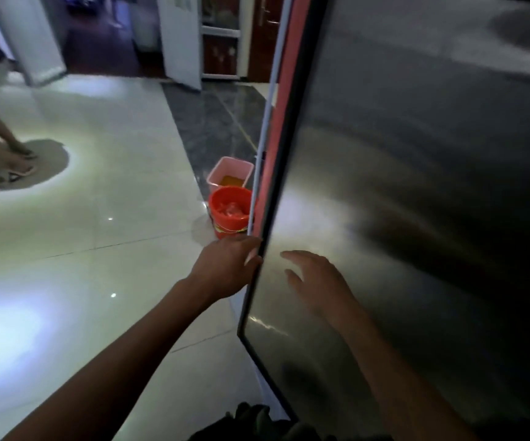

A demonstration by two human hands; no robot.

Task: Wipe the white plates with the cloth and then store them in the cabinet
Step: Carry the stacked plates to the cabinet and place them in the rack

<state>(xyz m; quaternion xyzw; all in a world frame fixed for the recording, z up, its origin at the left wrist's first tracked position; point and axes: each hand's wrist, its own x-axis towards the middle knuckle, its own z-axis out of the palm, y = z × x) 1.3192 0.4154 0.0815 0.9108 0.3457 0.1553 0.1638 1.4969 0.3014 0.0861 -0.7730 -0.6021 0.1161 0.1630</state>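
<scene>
Steel door (416,186) stands upright; left hand (225,265) curls fingers round its near edge, right hand (317,281) spread against its face.

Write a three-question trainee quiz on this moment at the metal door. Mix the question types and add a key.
1. True or false: the left hand grips the edge of the steel door.
2. Which container sits nearer the camera? A) the pink bin B) the orange bucket
3. Fill in: the right hand lies spread, fingers apart, over the door's ____ face.

Key: 1 true; 2 B; 3 steel. No plate or cloth is visible in this view.
</scene>
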